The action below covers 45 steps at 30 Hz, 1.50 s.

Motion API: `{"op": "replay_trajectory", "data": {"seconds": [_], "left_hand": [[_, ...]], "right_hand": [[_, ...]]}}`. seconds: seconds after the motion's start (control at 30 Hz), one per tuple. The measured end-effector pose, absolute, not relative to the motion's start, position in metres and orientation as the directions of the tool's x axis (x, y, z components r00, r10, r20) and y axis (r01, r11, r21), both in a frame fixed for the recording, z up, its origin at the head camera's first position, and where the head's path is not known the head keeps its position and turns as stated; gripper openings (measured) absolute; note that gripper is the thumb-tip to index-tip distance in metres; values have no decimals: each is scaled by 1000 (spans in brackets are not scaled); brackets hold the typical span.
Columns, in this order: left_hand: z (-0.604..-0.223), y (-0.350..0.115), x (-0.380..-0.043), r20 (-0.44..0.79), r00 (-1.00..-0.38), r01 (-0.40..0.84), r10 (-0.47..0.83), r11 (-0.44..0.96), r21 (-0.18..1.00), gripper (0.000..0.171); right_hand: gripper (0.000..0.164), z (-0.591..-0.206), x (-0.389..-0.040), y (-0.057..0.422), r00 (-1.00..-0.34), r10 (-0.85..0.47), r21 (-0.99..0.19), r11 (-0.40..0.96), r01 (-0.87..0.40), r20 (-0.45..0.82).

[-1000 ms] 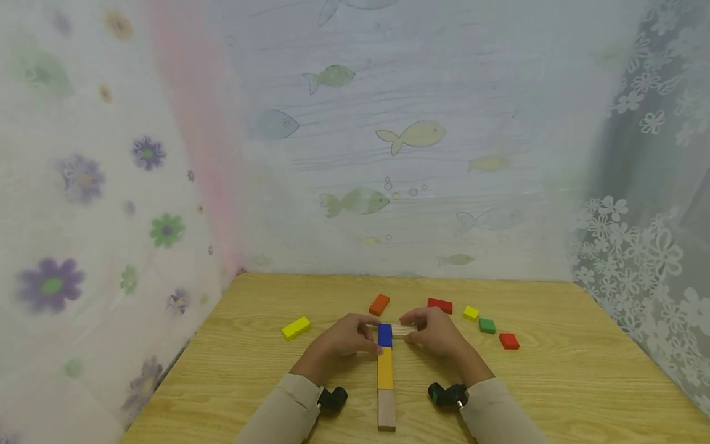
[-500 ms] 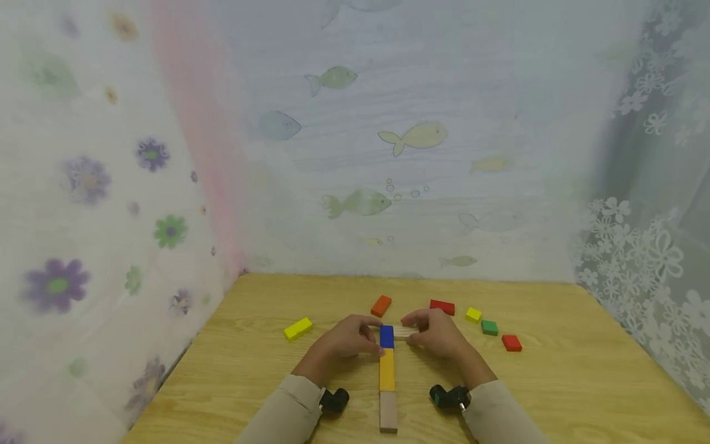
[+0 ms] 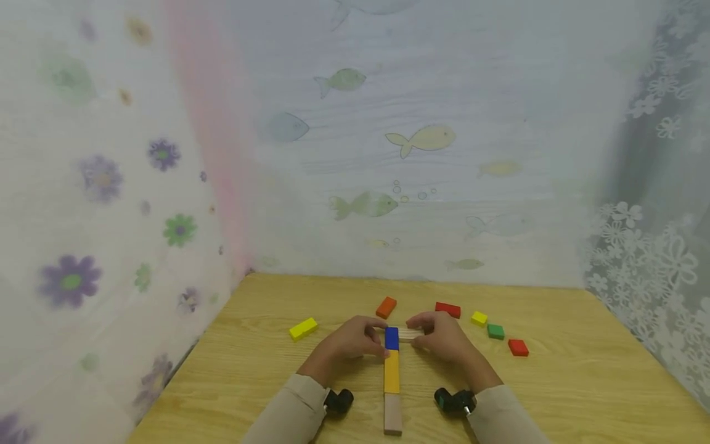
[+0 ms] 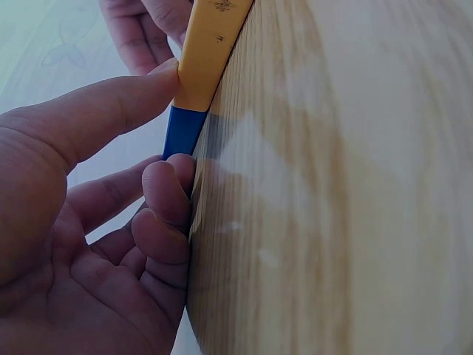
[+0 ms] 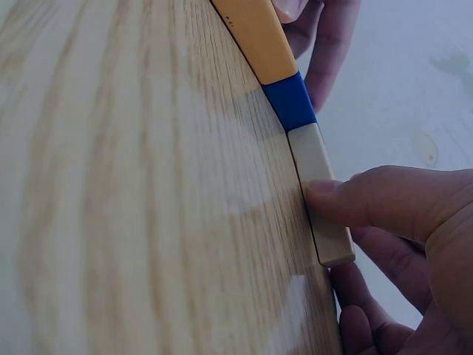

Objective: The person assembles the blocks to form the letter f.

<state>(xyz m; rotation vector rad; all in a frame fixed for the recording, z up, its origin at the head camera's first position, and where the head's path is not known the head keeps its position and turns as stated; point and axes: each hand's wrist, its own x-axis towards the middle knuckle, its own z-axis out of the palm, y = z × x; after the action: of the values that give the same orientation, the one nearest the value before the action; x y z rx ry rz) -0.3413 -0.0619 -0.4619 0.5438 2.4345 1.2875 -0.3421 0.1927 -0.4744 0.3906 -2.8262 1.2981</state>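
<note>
In the head view, a blue block (image 3: 392, 338), a yellow-orange block (image 3: 391, 372) and a plain wooden block (image 3: 392, 414) lie end to end in a line. A second plain wooden block (image 5: 321, 192) extends rightward from the blue block's side. My left hand (image 3: 355, 339) holds the line's far end from the left: its thumb touches the yellow-orange block near the joint, with the index fingertip at the blue block's far end. The second wooden block is pinched between thumb and fingers of my right hand (image 3: 445, 337). Part of that block is hidden by the hand.
Loose blocks lie around on the wooden table (image 3: 249, 382): a yellow one (image 3: 303, 329) at left, an orange one (image 3: 386, 307) behind, and a red one (image 3: 448, 309), small yellow one (image 3: 479, 318), green one (image 3: 496, 332) and another red one (image 3: 518, 348) at right.
The whole head view has shifted slightly, so everything sits a little further right in it. Both hands and the blocks keep the same places relative to one another.
</note>
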Motion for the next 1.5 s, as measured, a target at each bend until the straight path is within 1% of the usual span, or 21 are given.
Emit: {"op": "replay_trajectory", "data": {"seconds": [0.13, 0.57, 0.93, 1.1, 1.33, 1.5], "left_hand": [[-461, -63, -341, -114, -873, 165, 474, 507, 846, 63], [-466, -63, -346, -105, -862, 191, 497, 509, 840, 66], [-467, -62, -347, -115, -869, 176, 482, 518, 837, 67], [-467, -63, -347, -112, -866, 177, 487, 510, 842, 66], [-469, -63, -347, -116, -865, 167, 488, 500, 850, 64], [-467, -63, -345, -121, -870, 155, 478, 499, 853, 64]], "right_hand": [[28, -472, -342, 191, -968, -225, -749, 622, -228, 108], [28, -475, -342, 192, -970, -218, -743, 629, -227, 112], [28, -476, -343, 193, -970, -216, -751, 621, -223, 109], [31, -477, -344, 197, -970, -223, -773, 597, -215, 98], [46, -477, -346, 213, -968, -241, -812, 551, -190, 63], [45, -474, -345, 223, -966, -254, -803, 562, -197, 59]]}}
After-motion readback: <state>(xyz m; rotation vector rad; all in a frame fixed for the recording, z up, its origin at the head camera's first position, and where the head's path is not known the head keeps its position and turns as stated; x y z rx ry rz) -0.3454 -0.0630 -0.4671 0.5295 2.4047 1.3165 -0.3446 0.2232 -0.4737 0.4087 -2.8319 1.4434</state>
